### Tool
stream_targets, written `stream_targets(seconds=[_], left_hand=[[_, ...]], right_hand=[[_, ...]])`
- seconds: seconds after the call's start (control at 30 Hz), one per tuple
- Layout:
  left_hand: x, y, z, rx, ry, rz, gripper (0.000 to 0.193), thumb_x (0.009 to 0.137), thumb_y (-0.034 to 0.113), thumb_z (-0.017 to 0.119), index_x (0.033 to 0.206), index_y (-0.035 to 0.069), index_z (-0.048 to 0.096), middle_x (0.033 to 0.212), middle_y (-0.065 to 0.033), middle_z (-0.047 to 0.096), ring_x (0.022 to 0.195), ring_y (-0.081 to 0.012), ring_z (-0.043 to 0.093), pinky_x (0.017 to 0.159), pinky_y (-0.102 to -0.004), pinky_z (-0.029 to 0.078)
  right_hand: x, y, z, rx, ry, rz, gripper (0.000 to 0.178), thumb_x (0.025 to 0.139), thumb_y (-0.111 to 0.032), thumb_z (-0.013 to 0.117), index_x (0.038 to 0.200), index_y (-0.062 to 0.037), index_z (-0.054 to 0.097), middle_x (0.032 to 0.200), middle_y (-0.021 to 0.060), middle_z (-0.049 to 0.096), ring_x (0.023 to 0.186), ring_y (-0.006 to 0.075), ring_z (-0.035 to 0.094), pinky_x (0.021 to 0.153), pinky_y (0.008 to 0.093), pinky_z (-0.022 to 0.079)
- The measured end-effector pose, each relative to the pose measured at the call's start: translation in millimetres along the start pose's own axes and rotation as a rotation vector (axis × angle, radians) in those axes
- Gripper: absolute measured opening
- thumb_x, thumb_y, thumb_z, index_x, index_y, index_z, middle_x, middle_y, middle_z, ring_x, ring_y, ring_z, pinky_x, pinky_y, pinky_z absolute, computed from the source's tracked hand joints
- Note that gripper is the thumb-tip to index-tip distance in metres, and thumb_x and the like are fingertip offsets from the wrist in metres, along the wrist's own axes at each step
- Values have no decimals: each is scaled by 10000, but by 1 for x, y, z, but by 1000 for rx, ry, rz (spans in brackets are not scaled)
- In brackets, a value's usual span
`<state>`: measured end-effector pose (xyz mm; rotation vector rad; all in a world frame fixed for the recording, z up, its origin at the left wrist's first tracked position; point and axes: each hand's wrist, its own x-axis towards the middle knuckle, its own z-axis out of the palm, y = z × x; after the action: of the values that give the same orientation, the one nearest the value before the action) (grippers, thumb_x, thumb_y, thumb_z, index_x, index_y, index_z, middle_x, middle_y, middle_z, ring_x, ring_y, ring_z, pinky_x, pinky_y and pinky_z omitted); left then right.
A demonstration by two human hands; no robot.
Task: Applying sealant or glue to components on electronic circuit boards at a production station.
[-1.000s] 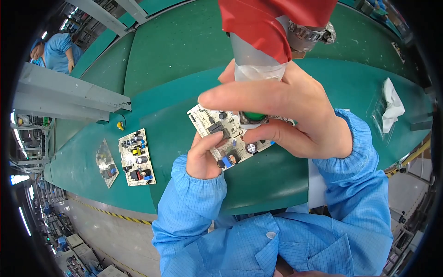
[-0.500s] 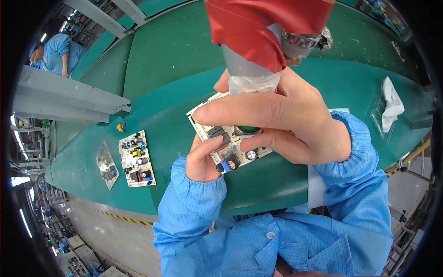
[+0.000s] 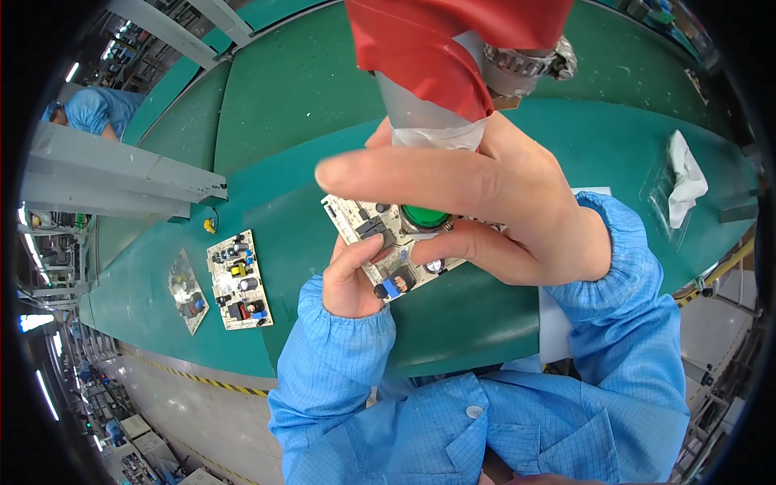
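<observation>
"What do you have on your feed?"

"I have the circuit board (image 3: pixel 402 260) raised over the green surface (image 3: pixel 477 319), a little in from its near edge. My view puts the left hand (image 3: pixel 349 283) at the board's left end, clamped on it, thumb pressed on the top face."

"And the right hand (image 3: pixel 533 210)?"

"I see it wrapped around an upright cylindrical tool (image 3: pixel 420 101) with a red cover (image 3: pixel 461 36). The green lower end (image 3: pixel 424 217) sits over the board. The thumb is below that end, the forefinger stretches across the front, its tip blurred. I can't tell whether the tool touches the board."

"Anything else lying about?"

"A second board (image 3: pixel 241 279) lies parts-up toward the left end of the surface. Just beside it, nearer the left corner, is a pale angular piece (image 3: pixel 187 293) I can't make out well. A small yellow item (image 3: pixel 211 224) sits by the far edge at the left, and a crumpled white sheet (image 3: pixel 685 179) lies near the right edge."
</observation>
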<state>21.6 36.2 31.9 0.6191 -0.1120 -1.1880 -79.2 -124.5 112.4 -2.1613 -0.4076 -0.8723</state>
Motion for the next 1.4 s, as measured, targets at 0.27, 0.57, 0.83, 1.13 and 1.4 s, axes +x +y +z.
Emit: stream_targets(seconds=[0.27,0.57,0.83,1.13,1.4], left_hand=[[4,1,0,312,20,120,561,770,19,482,1306,-20,319,1225,-204,494,1089,-326,536,930,-441,452],[7,5,-11,1,106,13,512,809,74,470,1297,-16,344,1209,-209,509,1066,-332,549,903,-453,471],[7,5,-9,-11,100,1,521,808,98,480,1300,-8,348,1222,-209,502,1076,-331,544,910,-450,468],[7,9,-10,122,118,138,502,792,6,445,1282,-35,340,1212,-215,505,1059,-342,555,894,-446,481],[12,26,-25,299,225,115,481,778,3,464,1250,-42,383,1190,-202,525,1048,-307,566,883,-413,487]], right_hand=[[1,8,-2,-80,23,-80,582,713,-100,660,1238,-3,428,1234,122,548,952,243,601,721,296,409],[1,11,-7,-144,-30,-20,440,737,-141,650,1155,-47,547,1159,53,607,953,227,587,732,307,409],[2,17,-6,-95,26,-139,470,745,-155,644,1183,-39,516,1177,82,593,998,257,568,755,316,415],[3,16,-7,-135,8,-117,524,727,-119,660,1214,-51,478,1242,100,548,1054,224,572,671,272,391],[4,19,-15,-177,-16,-61,489,704,-84,658,1177,-48,543,1193,81,579,996,260,561,760,324,435]])
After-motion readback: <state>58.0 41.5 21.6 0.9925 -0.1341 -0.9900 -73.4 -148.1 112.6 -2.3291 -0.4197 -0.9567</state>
